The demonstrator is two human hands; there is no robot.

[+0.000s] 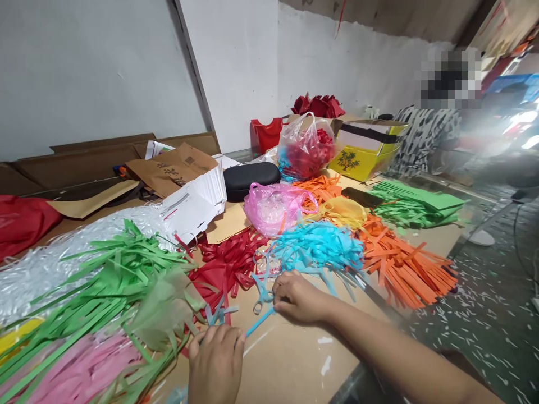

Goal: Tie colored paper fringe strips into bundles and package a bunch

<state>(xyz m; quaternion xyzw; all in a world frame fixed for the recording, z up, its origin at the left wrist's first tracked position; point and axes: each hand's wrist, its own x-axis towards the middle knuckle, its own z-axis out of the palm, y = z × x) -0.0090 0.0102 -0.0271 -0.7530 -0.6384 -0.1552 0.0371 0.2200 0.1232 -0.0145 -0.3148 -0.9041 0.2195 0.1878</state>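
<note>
Head view: at six o'clock, a blue strip runs straight between left hand and right hand, both apparently pinching it; probably light, soft (perhaps easily creased), best held near its ends.

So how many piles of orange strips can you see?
2. The bigger orange pile is to the right of the blue strips. The smaller orange pile is just behind the yellow bundle. More could be hidden under other things.
</note>
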